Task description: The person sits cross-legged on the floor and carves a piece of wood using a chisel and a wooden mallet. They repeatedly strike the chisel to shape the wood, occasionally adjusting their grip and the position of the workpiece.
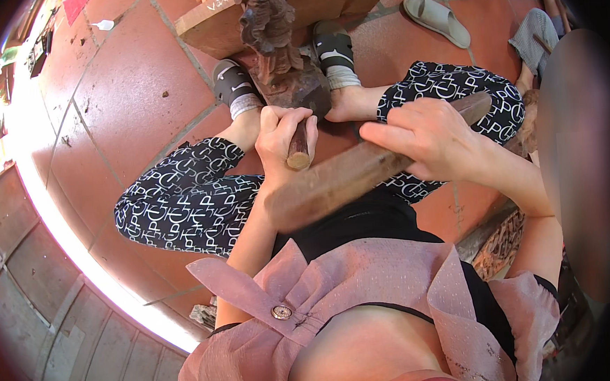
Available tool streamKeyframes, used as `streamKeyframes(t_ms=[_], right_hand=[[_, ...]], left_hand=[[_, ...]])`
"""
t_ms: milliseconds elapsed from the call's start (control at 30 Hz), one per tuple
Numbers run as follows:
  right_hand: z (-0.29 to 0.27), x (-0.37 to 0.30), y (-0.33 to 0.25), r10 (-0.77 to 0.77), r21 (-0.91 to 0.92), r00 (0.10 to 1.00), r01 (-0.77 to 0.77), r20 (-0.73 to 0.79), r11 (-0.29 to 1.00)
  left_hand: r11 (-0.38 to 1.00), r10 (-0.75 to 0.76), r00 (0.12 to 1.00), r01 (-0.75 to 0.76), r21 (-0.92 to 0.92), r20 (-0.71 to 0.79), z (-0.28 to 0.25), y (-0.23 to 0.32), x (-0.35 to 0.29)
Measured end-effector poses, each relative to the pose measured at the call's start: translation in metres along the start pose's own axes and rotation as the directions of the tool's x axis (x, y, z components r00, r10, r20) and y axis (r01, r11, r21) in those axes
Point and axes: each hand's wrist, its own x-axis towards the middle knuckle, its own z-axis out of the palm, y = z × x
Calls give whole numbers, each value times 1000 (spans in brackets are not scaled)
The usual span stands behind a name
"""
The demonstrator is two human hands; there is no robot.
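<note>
Head view: left hand clasping wooden tool handle, butt pointing away from wood carving beyond; right hand gripping wooden bat, long axis slanting leftward past butt (contact unclear).

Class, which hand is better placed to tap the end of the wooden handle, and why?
Probably the right hand: it grips a wooden bar that reaches across toward the wooden handle. The left hand is wrapped around that handle, close to the carved wood.
</note>
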Motion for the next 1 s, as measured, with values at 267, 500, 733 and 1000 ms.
streamKeyframes(t_ms=[267, 500, 733, 1000], right_hand=[[4, -5, 0, -19, 47, 1000, 19, -8, 999], [-12, 3, 12, 393, 320, 919, -362, -37, 876], [-25, 22, 30, 523, 839, 829, -419, 197, 349], [-28, 81, 8, 307, 612, 923, -385, 234, 691]], left_hand=[[997, 30, 990, -21, 68, -139, -21, -10, -9], [511, -600, 787, 515, -689, 143, -50, -28, -22], [276, -725, 679, 443, -853, 118, -44, -44, -21], [430, -719, 694, 466, -773, 18, -29, -48, -27]])
